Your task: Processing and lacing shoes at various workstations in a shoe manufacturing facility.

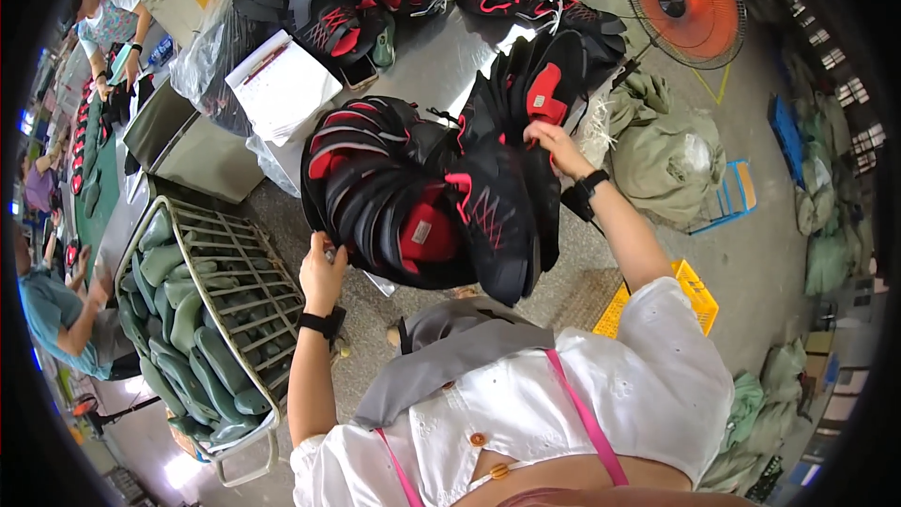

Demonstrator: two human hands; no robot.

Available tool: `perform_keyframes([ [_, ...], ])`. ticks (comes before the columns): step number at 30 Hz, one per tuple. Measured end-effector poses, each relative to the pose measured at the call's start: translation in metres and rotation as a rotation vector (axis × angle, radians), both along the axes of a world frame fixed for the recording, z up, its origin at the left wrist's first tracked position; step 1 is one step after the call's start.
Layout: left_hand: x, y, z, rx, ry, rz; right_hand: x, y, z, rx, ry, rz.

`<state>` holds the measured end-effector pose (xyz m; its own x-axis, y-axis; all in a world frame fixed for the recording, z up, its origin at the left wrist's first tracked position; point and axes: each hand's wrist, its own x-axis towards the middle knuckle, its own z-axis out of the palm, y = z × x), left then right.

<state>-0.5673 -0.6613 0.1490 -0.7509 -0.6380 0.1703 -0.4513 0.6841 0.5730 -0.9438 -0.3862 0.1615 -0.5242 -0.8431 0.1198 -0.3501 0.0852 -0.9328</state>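
Sorting of black-and-red shoe uppers [422, 207] appears to be the step in hand: a fanned stack of them is propped on the grey worktable [422, 66]. Its far side is pinched by the right hand [554, 143], while the left hand [324, 272] is curled shut around a small object at the near edge. A firmer two-handed grip is probably called for next.

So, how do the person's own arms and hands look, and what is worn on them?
Both forearms are bare, with no gloves on the left hand or the right hand. Each wrist carries a black band: the left band and the right band. Short white sleeves with small eyelet holes end near the elbows.
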Motion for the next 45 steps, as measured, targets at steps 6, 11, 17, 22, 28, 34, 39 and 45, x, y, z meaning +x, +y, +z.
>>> perform_keyframes([
  [6,-0.083,0.007,0.101,-0.292,0.142,-0.175,0.023,0.011,0.006,0.155,0.242,0.193],
  [11,-0.194,-0.018,0.073,-0.404,-0.444,-0.568,0.027,-0.004,0.015,0.103,0.452,0.208],
  [17,-0.261,-0.030,0.012,-0.270,-0.596,-0.801,0.029,0.000,0.033,0.274,0.516,0.197],
  [22,-0.215,-0.017,0.053,0.399,-0.523,-0.738,0.019,-0.052,0.048,-0.117,0.766,0.257],
  [28,-0.205,-0.010,0.062,0.343,-0.458,-0.933,0.013,-0.098,0.032,0.491,0.838,0.546],
  [34,-0.252,-0.034,0.047,0.255,-0.243,-0.888,0.021,-0.110,0.034,0.289,0.663,0.483],
  [39,-0.253,-0.010,0.041,-0.407,-0.614,-0.867,0.026,-0.104,0.042,0.331,0.589,0.500],
  [45,-0.239,-0.013,0.054,-0.414,-0.548,-0.753,0.023,-0.072,0.045,0.168,0.623,0.421],
])
